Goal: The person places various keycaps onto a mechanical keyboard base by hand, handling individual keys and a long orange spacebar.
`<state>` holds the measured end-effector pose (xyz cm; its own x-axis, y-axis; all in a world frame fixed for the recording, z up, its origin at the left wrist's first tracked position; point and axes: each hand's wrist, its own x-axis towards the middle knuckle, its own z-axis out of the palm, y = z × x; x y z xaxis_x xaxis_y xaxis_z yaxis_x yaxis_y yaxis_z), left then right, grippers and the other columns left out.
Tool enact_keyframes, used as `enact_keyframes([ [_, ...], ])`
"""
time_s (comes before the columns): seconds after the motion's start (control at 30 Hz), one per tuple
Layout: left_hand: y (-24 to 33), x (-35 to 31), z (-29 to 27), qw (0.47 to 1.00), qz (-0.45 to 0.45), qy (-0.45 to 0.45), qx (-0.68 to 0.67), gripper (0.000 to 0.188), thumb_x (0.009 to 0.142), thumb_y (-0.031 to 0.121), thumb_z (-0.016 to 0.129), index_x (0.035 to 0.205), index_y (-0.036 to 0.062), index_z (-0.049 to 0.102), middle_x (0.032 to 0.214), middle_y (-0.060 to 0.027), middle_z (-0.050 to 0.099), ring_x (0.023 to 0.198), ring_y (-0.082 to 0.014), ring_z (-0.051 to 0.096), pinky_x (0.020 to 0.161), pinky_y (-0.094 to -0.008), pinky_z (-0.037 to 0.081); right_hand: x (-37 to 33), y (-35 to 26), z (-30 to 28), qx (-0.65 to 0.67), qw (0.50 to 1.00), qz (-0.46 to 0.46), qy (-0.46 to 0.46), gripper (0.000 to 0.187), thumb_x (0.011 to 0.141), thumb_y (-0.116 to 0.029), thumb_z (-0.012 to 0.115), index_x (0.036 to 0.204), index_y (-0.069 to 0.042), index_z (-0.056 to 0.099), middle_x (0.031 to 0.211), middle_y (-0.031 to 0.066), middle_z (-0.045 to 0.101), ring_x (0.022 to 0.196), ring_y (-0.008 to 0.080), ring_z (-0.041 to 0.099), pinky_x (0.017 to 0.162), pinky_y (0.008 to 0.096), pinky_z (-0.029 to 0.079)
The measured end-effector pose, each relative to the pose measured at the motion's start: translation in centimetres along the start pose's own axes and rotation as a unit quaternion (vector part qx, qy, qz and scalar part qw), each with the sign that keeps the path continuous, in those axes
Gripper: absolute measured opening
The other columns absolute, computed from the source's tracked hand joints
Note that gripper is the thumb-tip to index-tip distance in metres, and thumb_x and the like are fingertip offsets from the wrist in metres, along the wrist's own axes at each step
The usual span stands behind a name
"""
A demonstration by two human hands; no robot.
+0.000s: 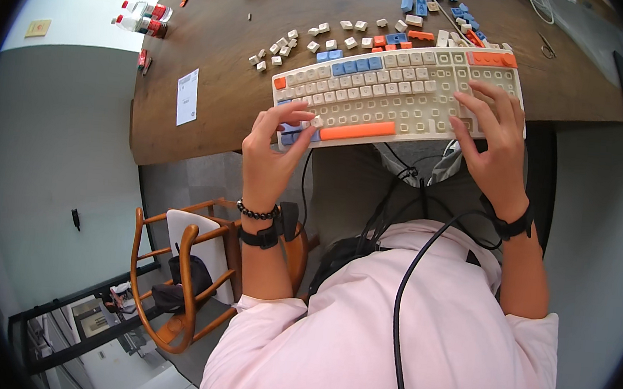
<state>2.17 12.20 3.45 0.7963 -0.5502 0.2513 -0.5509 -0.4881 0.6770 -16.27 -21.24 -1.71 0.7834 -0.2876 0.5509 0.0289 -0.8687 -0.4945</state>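
A cream keyboard (407, 115) lies tilted along the near edge of the table. White, blue and orange keycaps fill its upper rows and part of the bottom row, while bare switch sockets show in the lower rows and at the right. Over its lower left corner, my left hand (273, 147) pinches a small white keycap (316, 121) between thumb and fingers, just above the long orange spacebar (358, 130). My right hand (495, 140) spreads its fingers over the right end, fingertips at the bare sockets, with nothing visible in it.
Loose white keycaps (351, 42) lie scattered beyond the keyboard, with blue keycaps (420, 7) farther back. Two bottles (142, 25) lie at the far left, near a white paper slip (187, 97). A wooden chair (187, 258) stands left of me. A black cable (402, 299) runs down my shirt.
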Motion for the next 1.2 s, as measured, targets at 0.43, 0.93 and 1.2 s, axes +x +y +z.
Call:
enact_keyframes([
  [0.43,-0.8,0.6,-0.2,0.992,0.099,-0.018,0.072,0.037,0.098,0.001,0.092,0.134,0.0128,0.089,0.121,-0.0048,0.091,0.115,-0.026,0.083,0.109,-0.0397,0.059,0.3,-0.4,-0.3,-0.016,1.0,-0.006,-0.012,0.039,0.104,-0.012,0.093,0.142,-0.012,0.085,0.15,0.0107,0.077,0.135,0.036,0.07,0.118,0.0501,0.054],
  [0.93,-2.2,0.9,-0.7,0.987,0.149,-0.018,0.061,0.024,0.1,0.003,0.094,0.123,0.0091,0.093,0.12,-0.0056,0.092,0.111,-0.0247,0.084,0.107,-0.0386,0.058,0.2,-0.2,-0.3,-0.015,1.0,-0.001,-0.019,0.038,0.105,-0.014,0.092,0.143,-0.012,0.085,0.151,0.0116,0.078,0.139,0.0363,0.071,0.123,0.0499,0.053],
  [1.2,-2.7,0.7,-0.5,0.987,0.156,-0.016,0.038,0.021,0.098,0.001,0.095,0.117,0.0088,0.095,0.121,-0.0057,0.093,0.114,-0.0246,0.085,0.108,-0.0392,0.06,0.1,-0.1,-0.2,-0.017,1.0,-0.011,-0.011,0.039,0.105,-0.013,0.093,0.143,-0.012,0.085,0.15,0.0113,0.078,0.138,0.0358,0.071,0.121,0.0495,0.053],
])
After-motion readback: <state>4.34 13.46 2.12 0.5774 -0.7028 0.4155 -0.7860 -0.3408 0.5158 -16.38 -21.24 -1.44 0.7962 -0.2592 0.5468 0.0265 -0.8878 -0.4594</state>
